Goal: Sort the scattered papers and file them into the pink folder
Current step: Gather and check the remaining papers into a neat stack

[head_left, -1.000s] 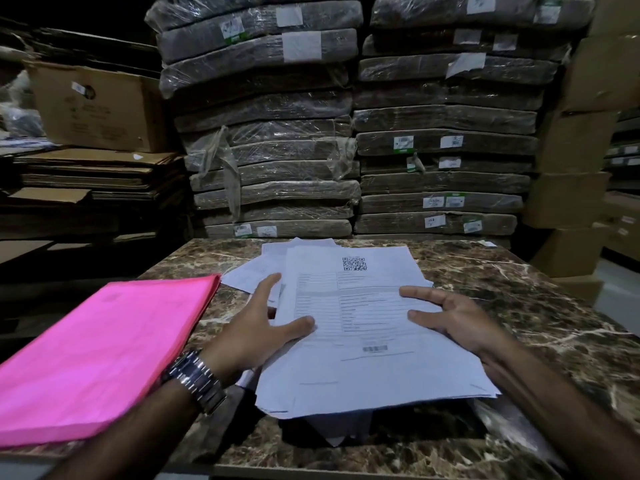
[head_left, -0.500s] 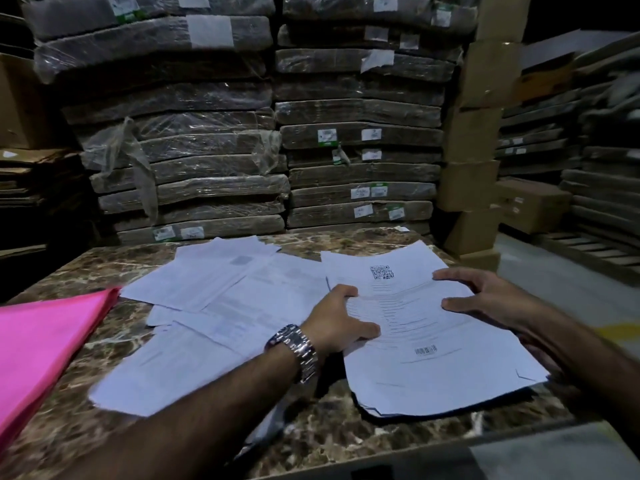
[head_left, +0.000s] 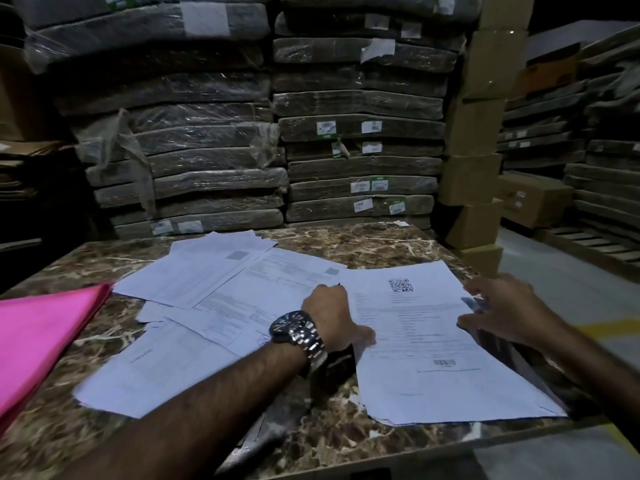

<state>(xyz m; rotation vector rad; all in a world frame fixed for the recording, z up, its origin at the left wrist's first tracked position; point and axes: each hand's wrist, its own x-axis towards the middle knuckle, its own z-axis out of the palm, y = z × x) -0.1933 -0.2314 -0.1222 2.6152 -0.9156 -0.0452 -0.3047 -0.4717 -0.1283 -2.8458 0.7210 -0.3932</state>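
Folder first: the pink folder (head_left: 41,341) lies closed at the left edge of the frame, partly cut off, on the marble table (head_left: 363,237). Right of it, centre-left, loose sheets (head_left: 207,282) overlap at odd angles, none squared up. At the middle the left hand (head_left: 332,317), wristwatch (head_left: 298,332) facing up, has its fingers curled at the left edge of the gathered stack (head_left: 433,358), with the thumb lying on the top page (a pinch of that edge, by the look of it). The stack, topped by a page with a QR code, sits lower right, one corner close to the table's near edge. At the right the right hand (head_left: 502,310) is spread, fingers slightly bent, touching the stack's right edge and holding nothing.

Paper like this should be light, limp and slick sheet on sheet, apt to fan out or crease. I would take the stack by both long edges and lift single sheets by a corner. The folder looks thin and floppy, best opened by its free edge.

The left fingers are hidden behind the knuckles, so how many sheets they hold is unclear. The right fingertips are blurred. Print is unreadable, and a dark shape (head_left: 334,372) under the left wrist cannot be identified.
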